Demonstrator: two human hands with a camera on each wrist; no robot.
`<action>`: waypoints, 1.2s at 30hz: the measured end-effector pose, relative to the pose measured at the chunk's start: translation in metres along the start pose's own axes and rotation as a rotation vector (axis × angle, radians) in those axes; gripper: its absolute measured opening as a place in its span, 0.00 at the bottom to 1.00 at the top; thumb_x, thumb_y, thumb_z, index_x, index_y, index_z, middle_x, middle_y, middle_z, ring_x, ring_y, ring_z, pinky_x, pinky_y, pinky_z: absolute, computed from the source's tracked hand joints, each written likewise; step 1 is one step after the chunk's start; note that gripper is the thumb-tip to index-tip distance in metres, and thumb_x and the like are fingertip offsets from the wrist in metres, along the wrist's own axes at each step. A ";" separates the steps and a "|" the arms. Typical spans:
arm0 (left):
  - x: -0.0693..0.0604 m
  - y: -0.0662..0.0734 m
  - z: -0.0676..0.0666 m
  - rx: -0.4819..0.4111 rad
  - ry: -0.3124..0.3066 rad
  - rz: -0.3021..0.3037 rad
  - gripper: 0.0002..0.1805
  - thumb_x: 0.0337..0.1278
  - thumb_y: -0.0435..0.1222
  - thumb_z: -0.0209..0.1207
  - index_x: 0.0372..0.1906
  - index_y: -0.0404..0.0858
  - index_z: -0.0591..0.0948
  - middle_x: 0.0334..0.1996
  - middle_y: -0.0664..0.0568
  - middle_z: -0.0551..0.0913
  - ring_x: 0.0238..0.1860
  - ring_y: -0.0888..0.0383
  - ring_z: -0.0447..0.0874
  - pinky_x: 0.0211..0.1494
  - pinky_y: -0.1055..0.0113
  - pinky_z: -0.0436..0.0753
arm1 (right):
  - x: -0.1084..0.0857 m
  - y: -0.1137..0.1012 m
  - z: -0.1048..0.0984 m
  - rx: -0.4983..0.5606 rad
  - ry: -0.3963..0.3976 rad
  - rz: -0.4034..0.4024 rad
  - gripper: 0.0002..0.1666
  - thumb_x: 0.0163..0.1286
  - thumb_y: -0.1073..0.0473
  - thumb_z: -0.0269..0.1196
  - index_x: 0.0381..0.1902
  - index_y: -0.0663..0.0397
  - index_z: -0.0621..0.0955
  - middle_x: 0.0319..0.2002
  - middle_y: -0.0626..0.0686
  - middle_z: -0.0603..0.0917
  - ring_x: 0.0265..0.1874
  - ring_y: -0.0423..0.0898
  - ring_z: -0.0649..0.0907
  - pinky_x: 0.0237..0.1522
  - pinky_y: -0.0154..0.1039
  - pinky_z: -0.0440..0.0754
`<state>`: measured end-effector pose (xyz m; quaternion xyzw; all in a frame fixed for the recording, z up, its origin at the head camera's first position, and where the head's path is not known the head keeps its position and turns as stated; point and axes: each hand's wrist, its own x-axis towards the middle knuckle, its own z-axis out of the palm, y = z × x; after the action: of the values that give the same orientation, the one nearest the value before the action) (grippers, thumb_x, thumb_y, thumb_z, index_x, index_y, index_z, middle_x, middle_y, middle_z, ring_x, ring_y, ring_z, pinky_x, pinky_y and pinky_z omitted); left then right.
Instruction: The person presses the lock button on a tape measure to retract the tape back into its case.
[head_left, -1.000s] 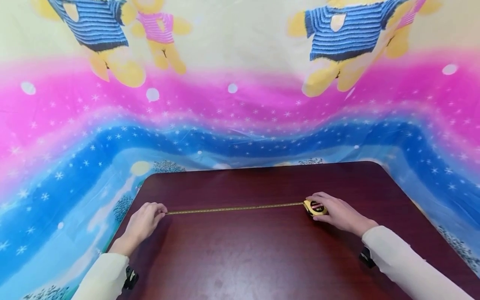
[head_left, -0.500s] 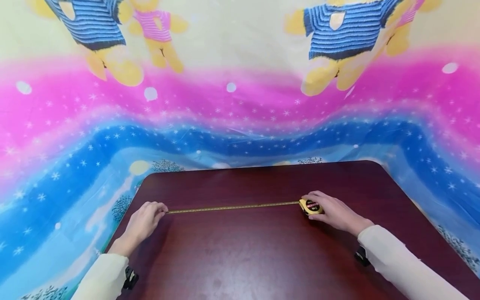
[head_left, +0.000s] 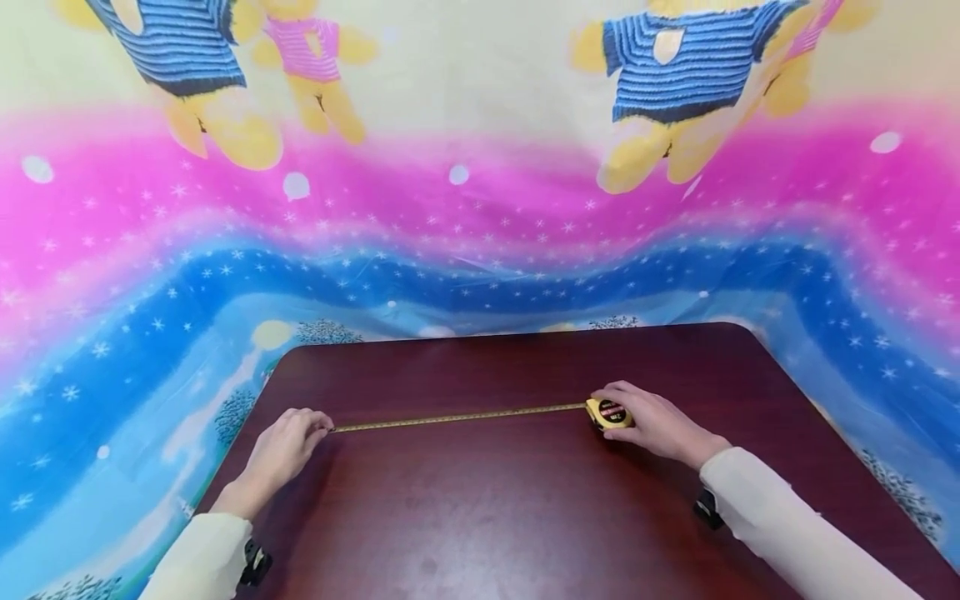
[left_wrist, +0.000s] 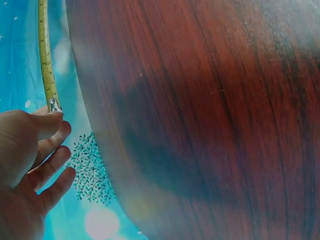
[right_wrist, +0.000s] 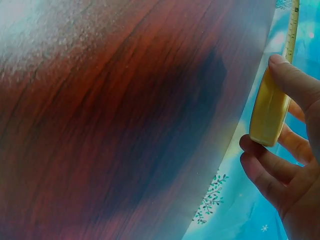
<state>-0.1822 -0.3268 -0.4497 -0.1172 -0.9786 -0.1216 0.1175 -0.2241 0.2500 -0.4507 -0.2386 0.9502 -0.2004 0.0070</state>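
A yellow tape measure (head_left: pixel 609 413) is held in my right hand (head_left: pixel 652 423), thumb and fingers on its case. From it the yellow blade (head_left: pixel 457 417) stretches to the left in a nearly straight line above the table. My left hand (head_left: pixel 281 454) pinches the metal end hook (left_wrist: pixel 54 106) between thumb and forefinger; its other fingers are spread loosely. In the right wrist view the tape measure's case (right_wrist: pixel 268 112) shows edge-on, with the thumb on top and the blade leaving the far end.
Beneath both hands lies a dark red wooden table (head_left: pixel 450 500) with rounded corners. A printed cloth (head_left: pixel 480 208) with bears and snowflakes hangs behind it and around its sides. Each wrist carries a black device (head_left: pixel 257 564) at the sleeve cuff.
My right hand has moved left with the tape measure, so the stretched blade is somewhat shorter. The left hand keeps its pinch and has hardly moved. The head view has shifted slightly.
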 end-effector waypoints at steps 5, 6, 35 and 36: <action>-0.008 -0.001 0.002 0.007 -0.010 -0.005 0.05 0.62 0.30 0.65 0.39 0.43 0.88 0.39 0.50 0.88 0.50 0.44 0.83 0.51 0.44 0.83 | -0.001 -0.005 0.010 0.014 -0.009 -0.010 0.36 0.62 0.49 0.74 0.67 0.44 0.76 0.62 0.53 0.77 0.56 0.50 0.80 0.55 0.53 0.83; -0.009 -0.001 0.002 0.006 -0.012 -0.003 0.05 0.62 0.30 0.65 0.39 0.43 0.88 0.39 0.50 0.88 0.50 0.44 0.83 0.51 0.44 0.83 | -0.001 -0.006 0.010 0.017 -0.009 -0.009 0.36 0.62 0.50 0.74 0.67 0.44 0.76 0.62 0.53 0.77 0.56 0.50 0.80 0.55 0.52 0.83; 0.008 0.013 0.009 -0.014 -0.029 0.019 0.05 0.64 0.31 0.63 0.39 0.42 0.87 0.40 0.48 0.88 0.50 0.44 0.82 0.47 0.46 0.83 | 0.011 -0.021 0.017 0.025 -0.061 -0.004 0.35 0.64 0.49 0.72 0.68 0.44 0.75 0.65 0.54 0.76 0.60 0.52 0.80 0.59 0.54 0.82; 0.009 0.014 0.010 -0.015 -0.028 0.021 0.05 0.64 0.31 0.64 0.39 0.42 0.87 0.39 0.49 0.88 0.49 0.44 0.82 0.47 0.46 0.83 | 0.011 -0.021 0.017 0.027 -0.063 -0.003 0.35 0.65 0.49 0.72 0.68 0.44 0.75 0.65 0.54 0.76 0.60 0.52 0.80 0.58 0.54 0.82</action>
<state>-0.1891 -0.3093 -0.4539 -0.1299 -0.9780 -0.1261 0.1039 -0.2222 0.2219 -0.4578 -0.2461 0.9463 -0.2056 0.0401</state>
